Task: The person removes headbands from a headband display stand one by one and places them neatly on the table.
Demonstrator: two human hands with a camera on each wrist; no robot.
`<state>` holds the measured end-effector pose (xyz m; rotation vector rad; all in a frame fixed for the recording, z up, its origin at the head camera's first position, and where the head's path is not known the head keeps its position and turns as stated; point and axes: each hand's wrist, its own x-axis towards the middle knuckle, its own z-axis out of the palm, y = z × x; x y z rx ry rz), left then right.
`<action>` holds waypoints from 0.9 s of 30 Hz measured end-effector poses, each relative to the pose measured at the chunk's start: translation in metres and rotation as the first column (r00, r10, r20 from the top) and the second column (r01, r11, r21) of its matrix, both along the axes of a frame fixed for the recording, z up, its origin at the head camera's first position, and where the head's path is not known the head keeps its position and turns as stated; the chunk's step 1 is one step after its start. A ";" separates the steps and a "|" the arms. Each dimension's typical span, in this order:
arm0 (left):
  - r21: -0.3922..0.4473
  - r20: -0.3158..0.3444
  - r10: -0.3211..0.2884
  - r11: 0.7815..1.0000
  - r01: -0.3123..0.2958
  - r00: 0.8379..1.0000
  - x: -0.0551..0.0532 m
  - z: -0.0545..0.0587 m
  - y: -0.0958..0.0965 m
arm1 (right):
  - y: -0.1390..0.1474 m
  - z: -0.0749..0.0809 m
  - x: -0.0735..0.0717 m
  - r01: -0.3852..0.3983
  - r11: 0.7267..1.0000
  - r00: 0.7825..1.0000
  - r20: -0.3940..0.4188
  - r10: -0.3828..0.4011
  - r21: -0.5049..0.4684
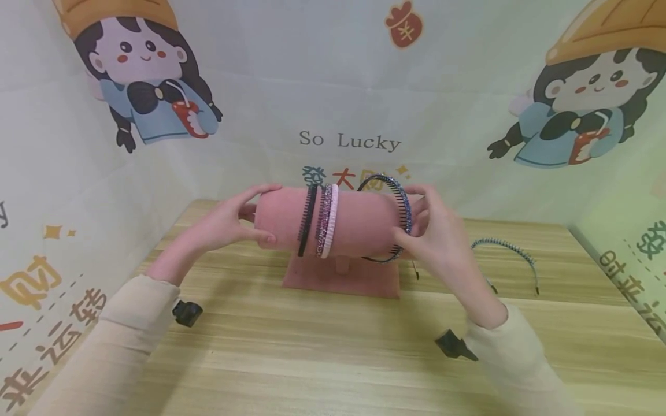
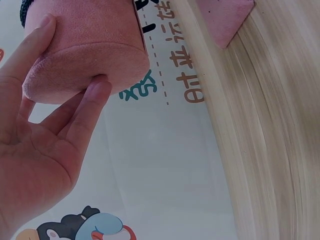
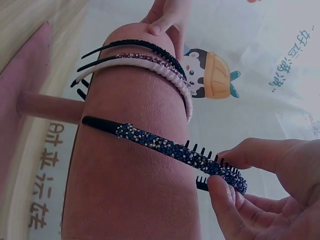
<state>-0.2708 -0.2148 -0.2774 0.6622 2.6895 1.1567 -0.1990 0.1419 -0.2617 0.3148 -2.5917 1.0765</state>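
A pink plush roll (image 1: 364, 222) lies level on a post above its flat pink base (image 1: 312, 283). My left hand (image 1: 226, 222) grips the roll's left end, thumb on the side and fingertips at the end face, as the left wrist view shows. Three headbands sit over the roll: a black toothed one (image 1: 308, 222), a purple glittery one (image 1: 323, 231) and a pale pink pleated one (image 3: 170, 75). Toward the right end, my right hand (image 1: 439, 231) pinches a blue rhinestone headband (image 3: 165, 146) between thumb and fingers. Its black-tipped arm lies across the roll, its teeth pointing inward.
On the wooden table (image 1: 291, 358), right of the stand, lies a light blue toothed headband (image 1: 504, 242). Behind the base pokes a thin dark-tipped end (image 1: 416, 273). Black wrist-camera pieces (image 1: 187, 312) show by both sleeves. A printed cloth (image 1: 260, 86) encloses the back and sides.
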 end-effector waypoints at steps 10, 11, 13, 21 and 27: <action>0.011 -0.027 -0.005 1.000 0.005 1.000 0.001 -0.002 -0.002 | 0.019 0.006 0.004 0.009 1.000 0.998 -0.061 -0.008 0.005; 0.010 -0.025 -0.008 1.000 0.008 1.000 0.000 -0.002 -0.002 | 0.020 0.007 0.005 0.010 1.000 0.997 -0.071 -0.009 0.013; 0.007 -0.021 -0.009 1.000 0.009 1.000 0.000 -0.002 -0.002 | 0.023 0.009 0.004 0.013 1.000 0.996 -0.089 -0.011 0.025; -0.010 -0.023 -0.002 1.000 0.002 1.000 -0.001 -0.002 -0.001 | 0.031 0.017 0.009 0.029 1.000 0.993 -0.116 -0.028 0.008; -0.010 -0.029 0.004 1.000 -0.004 1.000 0.000 -0.002 -0.001 | 0.038 0.022 0.015 0.041 0.999 0.991 -0.127 -0.041 -0.002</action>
